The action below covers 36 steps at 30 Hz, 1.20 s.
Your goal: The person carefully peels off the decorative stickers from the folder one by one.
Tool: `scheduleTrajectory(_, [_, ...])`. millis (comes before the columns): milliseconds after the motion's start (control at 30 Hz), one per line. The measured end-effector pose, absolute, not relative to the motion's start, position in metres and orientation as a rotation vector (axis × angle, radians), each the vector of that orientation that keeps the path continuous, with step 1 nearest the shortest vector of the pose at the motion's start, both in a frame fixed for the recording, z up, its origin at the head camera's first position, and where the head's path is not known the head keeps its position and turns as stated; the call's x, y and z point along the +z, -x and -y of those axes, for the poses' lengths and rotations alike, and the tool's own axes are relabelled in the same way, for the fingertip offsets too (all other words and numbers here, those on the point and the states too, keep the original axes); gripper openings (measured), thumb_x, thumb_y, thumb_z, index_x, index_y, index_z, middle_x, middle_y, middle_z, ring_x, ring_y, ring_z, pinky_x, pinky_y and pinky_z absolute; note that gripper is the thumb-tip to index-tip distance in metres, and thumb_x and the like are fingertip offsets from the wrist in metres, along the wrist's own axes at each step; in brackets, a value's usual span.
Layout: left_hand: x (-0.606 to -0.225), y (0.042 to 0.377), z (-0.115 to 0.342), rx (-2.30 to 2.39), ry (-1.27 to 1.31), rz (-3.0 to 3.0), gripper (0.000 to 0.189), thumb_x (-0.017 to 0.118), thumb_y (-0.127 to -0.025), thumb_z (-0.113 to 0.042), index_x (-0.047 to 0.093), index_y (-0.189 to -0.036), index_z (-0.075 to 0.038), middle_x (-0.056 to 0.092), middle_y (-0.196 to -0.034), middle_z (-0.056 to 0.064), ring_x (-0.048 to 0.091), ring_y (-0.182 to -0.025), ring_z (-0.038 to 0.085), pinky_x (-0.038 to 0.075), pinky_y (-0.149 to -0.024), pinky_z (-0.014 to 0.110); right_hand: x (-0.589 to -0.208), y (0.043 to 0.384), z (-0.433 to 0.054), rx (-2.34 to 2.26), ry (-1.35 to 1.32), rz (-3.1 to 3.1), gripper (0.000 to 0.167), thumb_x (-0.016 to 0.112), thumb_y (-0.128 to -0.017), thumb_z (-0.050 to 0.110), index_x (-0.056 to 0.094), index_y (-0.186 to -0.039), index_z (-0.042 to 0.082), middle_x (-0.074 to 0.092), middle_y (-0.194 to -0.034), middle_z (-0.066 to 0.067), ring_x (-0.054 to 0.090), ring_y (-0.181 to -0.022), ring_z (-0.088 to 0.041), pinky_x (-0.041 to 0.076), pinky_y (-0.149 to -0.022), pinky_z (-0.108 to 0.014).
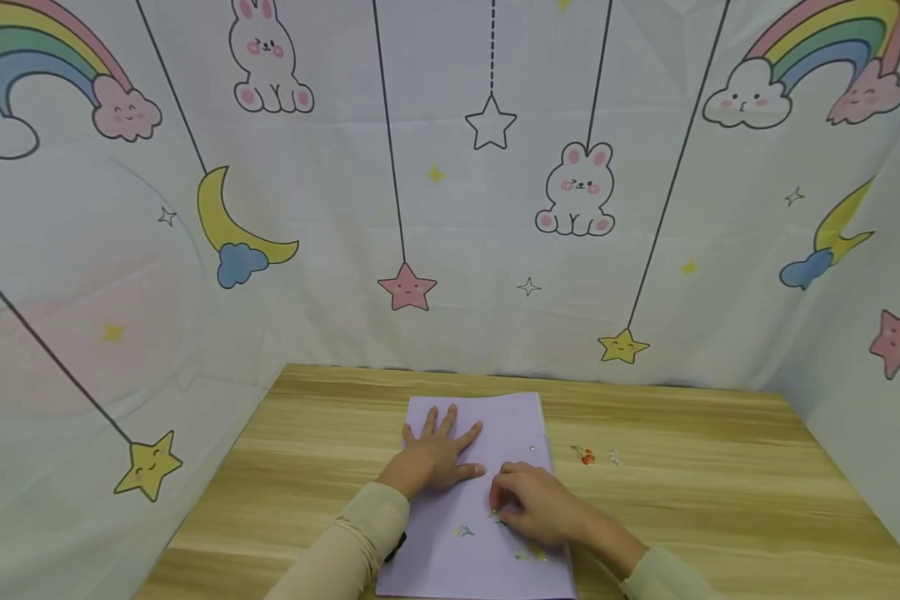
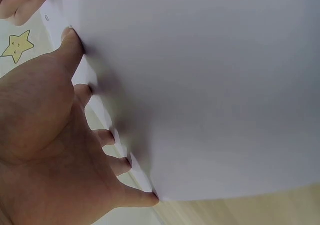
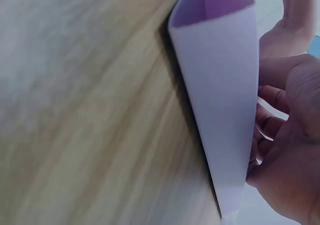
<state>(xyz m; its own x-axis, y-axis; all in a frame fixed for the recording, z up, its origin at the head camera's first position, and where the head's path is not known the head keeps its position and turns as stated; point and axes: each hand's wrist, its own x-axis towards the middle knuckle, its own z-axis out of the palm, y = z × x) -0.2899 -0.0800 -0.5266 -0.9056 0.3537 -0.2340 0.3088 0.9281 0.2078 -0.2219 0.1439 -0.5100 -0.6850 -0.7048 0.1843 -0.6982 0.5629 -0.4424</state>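
A lilac folder or booklet (image 1: 480,575) lies on the table in the head view. My left hand (image 1: 437,457) rests on its upper left part, fingers spread and palm down; the left wrist view shows the fingertips touching the lilac surface. My right hand (image 1: 536,504) is at the right half of the cover, fingers curled, with thumb and forefinger at a small white-and-green sticker (image 1: 495,518), partly hidden by the fingers. Near it on the cover are a small flower-like sticker (image 1: 462,530) and a yellow-green sticker (image 1: 531,553). A tiny pale dot (image 1: 532,448) sits higher up.
Right of the folder, a red cherry-like sticker (image 1: 585,455) and a pale sticker (image 1: 615,456) lie on the wooden table (image 1: 690,500). A printed white curtain (image 1: 330,208) hangs behind and on both sides. The folder's edge bows open in the right wrist view.
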Motion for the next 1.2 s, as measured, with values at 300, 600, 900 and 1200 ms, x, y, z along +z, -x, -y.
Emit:
scheduleTrajectory(300, [-0.525,0.289,0.079,0.239,-0.495,-2.829,0.080,0.056,-0.100,-0.069,0.028,-0.169,-0.038,0.005,-0.178,0.014,-0.002,-0.161,0.047,0.008,-0.116,0.082,-0.511,0.224,-0.146,-0.876,1.186,-2.689,0.024,0.079,-0.084,0.007,0.065,-0.089,0.025,0.058,-0.085,0.014,0.049,-0.081,-0.003,0.042,-0.075,-0.026])
scheduleTrajectory(600, [-0.520,0.287,0.079,0.223,-0.493,-2.815,0.079,0.054,-0.101,-0.069,0.025,-0.169,-0.039,0.003,-0.178,0.014,-0.003,-0.161,0.046,0.008,-0.116,0.081,-0.508,0.224,-0.149,-0.973,1.193,-2.595,0.019,0.080,-0.091,0.012,0.065,-0.091,0.023,0.058,-0.086,0.011,0.052,-0.082,-0.006,0.042,-0.075,-0.024])
scheduleTrajectory(900, [-0.522,0.287,0.080,0.197,-0.492,-2.813,0.080,0.050,-0.101,-0.072,0.022,-0.169,-0.042,0.003,-0.178,0.014,-0.002,-0.161,0.045,0.008,-0.116,0.082,-0.510,0.225,-0.149,-1.048,1.118,-2.554,0.020,0.080,-0.091,0.008,0.065,-0.090,0.022,0.059,-0.086,0.014,0.056,-0.082,-0.008,0.046,-0.075,-0.025])
scheduleTrajectory(1200, [-0.518,0.285,0.078,0.186,-0.489,-2.812,0.079,0.050,-0.102,-0.071,0.023,-0.169,-0.041,0.004,-0.178,0.014,-0.001,-0.161,0.045,0.010,-0.116,0.081,-0.513,0.224,-0.151,-1.130,1.071,-2.536,0.020,0.081,-0.092,0.009,0.066,-0.089,0.022,0.058,-0.083,0.013,0.055,-0.079,-0.005,0.046,-0.072,-0.024])
